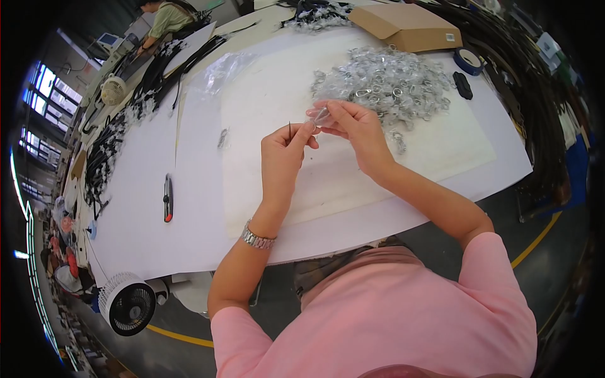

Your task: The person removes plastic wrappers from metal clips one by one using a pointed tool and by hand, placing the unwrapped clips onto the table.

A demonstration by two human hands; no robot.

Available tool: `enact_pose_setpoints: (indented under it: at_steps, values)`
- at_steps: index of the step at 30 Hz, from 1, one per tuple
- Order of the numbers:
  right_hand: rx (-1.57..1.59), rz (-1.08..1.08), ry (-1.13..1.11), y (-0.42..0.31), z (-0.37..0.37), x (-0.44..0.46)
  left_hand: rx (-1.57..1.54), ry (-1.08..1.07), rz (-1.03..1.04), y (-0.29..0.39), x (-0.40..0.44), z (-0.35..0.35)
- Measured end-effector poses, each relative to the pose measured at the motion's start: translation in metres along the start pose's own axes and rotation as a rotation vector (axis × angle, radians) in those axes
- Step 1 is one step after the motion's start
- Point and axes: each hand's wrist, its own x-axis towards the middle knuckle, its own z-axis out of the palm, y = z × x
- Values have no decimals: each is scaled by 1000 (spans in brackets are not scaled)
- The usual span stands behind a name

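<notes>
Both my hands meet over the white sheet, in front of a pile of small metal clasps (409, 85) in clear plastic wrapping. Between the fingertips of my right hand (359, 129) is a small metal clasp (322, 114) with clear plastic around it. My left hand (283, 151) has closed fingers, and its thumb and forefinger meet the ring end of that clasp. From the left fist a thin dark pointed tool (290, 130) sticks up; the rest of it is hidden. A single wrapped clasp (222, 138) lies left of my hands.
A utility knife (168, 198) lies on the white table at left. Behind the pile are a cardboard box (409, 28), a tape roll (468, 61) and a black object (462, 85). Black straps (157, 69) line the left edge. A fan (130, 305) stands front left; a person (169, 19) sits beyond.
</notes>
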Motion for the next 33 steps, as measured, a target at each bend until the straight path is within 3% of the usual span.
enact_pose_setpoints:
  at_steps: [5, 11, 17, 33]
  values:
    - [15, 50, 25, -3, -2, 2, 160, -72, 43, -2, 1, -1]
    - [148, 189, 61, -4, -18, 10, 42, -45, -30, 11, -4, -5]
    - [124, 202, 68, -8, -26, 15, 92, -185, -31, 12, -4, -7]
    - [59, 162, 45, -6, -18, 12, 178, -26, -70, 23, -9, -3]
